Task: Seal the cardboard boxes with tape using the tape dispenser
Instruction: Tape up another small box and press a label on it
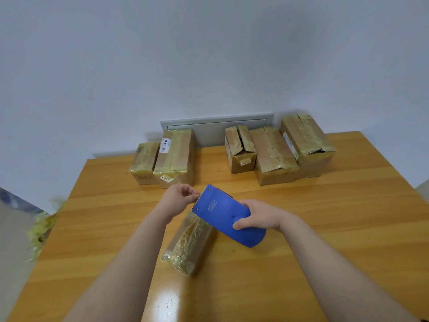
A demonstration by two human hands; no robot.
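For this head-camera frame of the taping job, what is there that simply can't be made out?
- Tape roll: hidden inside the blue tape dispenser, head view.
- Tape end: whatever the left hand pinches at the serrated edge is too small to see.
- Far end of the small box: covered by the dispenser.
- Label print on the rear boxes: too small to read.
- Yellowish clutter off the table's left edge: blurred.

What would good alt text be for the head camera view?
A person's right hand holds a blue tape dispenser over a small taped box on a wooden table, while the left hand pinches at its toothed end. Five more boxes line the far edge by the wall.
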